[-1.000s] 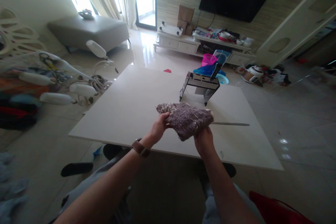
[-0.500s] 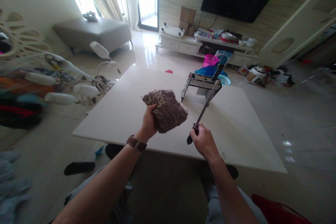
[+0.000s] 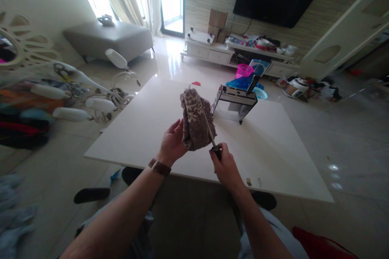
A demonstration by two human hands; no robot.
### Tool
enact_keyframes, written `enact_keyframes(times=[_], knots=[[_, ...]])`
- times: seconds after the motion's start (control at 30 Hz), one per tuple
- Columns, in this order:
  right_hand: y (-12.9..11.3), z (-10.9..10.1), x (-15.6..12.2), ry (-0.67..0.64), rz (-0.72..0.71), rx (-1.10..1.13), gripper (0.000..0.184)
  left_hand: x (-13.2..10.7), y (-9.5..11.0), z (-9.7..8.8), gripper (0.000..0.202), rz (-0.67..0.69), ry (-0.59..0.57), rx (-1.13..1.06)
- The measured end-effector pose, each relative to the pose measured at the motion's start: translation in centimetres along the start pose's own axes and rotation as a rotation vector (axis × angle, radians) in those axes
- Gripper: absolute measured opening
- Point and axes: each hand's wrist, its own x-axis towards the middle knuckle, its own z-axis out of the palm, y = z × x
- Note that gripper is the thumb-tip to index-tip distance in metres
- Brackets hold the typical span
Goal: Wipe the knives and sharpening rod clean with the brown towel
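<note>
A thick, folded brown fuzzy cloth (image 3: 194, 133) with a paler patch is held up over the white table. My left hand (image 3: 172, 142) supports it from the left, thumb raised along its side and some fingers hidden behind it. In my right hand (image 3: 225, 166) is a knife (image 3: 209, 129) with a black handle and a long, narrow blade. My fingers are wrapped round the handle. The blade points up and to the left against the cloth, and its tip is hidden there. Just beyond the cloth stands a slotted knife block (image 3: 237, 96) with a black handle (image 3: 253, 84) sticking out of it.
The white table (image 3: 127, 129) reaches out in front of me. Two small items (image 3: 249, 181) lie near its front edge, with a red piece (image 3: 196, 83) at the far edge. White lamp arms (image 3: 100, 104) stand at the left. Blue and pink baskets (image 3: 244, 70) are behind.
The knife has swung left, from standing clear of the cloth to lying against it. The cloth has been turned more upright, and my left hand's hold on it looks looser.
</note>
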Motion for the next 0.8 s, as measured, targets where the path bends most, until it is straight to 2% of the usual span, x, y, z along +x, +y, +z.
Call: enact_keyframes(times=[0.1, 0.27, 0.37, 0.5, 0.63, 0.8], knots=[[-0.3, -0.1, -0.2, -0.005, -0.047, -0.01, 0.016, 0.6, -0.9, -0.4, 0.028, -0.043, -0.008, 0.017], [-0.7, 0.0, -0.5, -0.075, -0.129, -0.038, 0.016, 0.7, -2.0, -0.5, 0.045, -0.07, -0.206, 0.02], [-1.0, 0.2, -0.6, -0.037, -0.145, -0.071, 0.012, 0.2, -2.2, 0.1, 0.055, -0.04, -0.247, 0.008], [-1.2, 0.3, -0.6, -0.046, -0.194, -0.102, 0.01, 0.0, -2.4, 1.0, 0.067, 0.015, -0.264, -0.017], [-0.7, 0.7, -0.8, -0.136, -0.179, -0.078, 0.015, 0.8, -3.0, 1.0, 0.065, 0.011, -0.257, -0.022], [-0.4, 1.5, -1.0, -0.194, -0.124, -0.161, 0.023, 1.8, -3.1, 0.4, 0.062, 0.049, -0.145, -0.075]])
